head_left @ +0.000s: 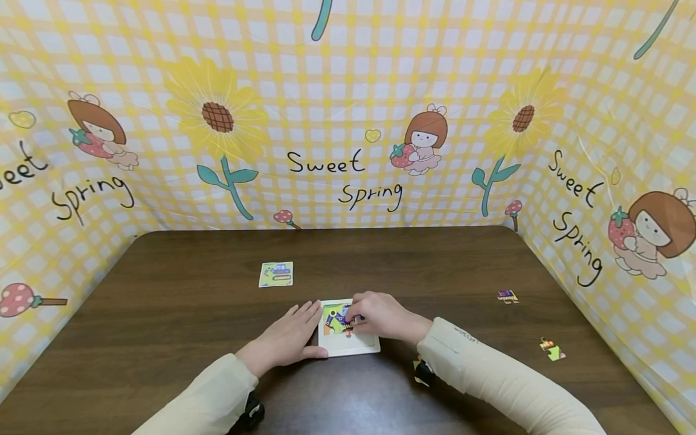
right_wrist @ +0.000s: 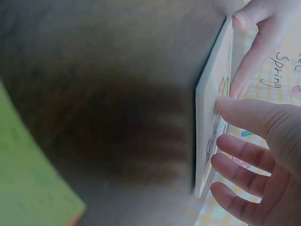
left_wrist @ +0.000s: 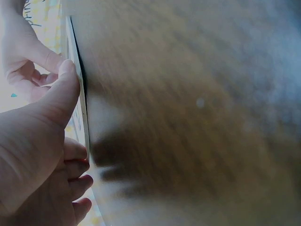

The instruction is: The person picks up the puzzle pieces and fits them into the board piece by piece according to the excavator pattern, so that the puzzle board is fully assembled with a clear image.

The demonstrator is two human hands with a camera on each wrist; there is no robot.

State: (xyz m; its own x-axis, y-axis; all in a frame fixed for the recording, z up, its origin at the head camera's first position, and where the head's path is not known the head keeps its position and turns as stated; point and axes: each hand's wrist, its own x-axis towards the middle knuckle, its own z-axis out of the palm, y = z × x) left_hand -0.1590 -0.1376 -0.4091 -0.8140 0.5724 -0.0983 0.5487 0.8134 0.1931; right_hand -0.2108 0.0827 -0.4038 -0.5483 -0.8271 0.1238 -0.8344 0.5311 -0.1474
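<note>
A white square puzzle tray (head_left: 350, 345) lies on the table in front of me, its upper part filled with colourful pieces (head_left: 333, 320) that show a blue digger. My left hand (head_left: 288, 336) lies flat along the tray's left side, fingers straight, with the thumb at the near left corner. Over the right part of the picture, my right hand (head_left: 383, 315) holds a puzzle piece with curled fingers and thumb. That piece is mostly hidden by the fingers. In the right wrist view the thumb (right_wrist: 235, 109) touches the picture surface inside the tray.
A square picture card (head_left: 276, 274) of a blue digger lies beyond the tray to the left. Two loose pieces, one purple (head_left: 508, 296) and one green and orange (head_left: 553, 348), lie to the right. Another piece (head_left: 418, 372) is partly covered by the right wrist's black camera (head_left: 425, 374).
</note>
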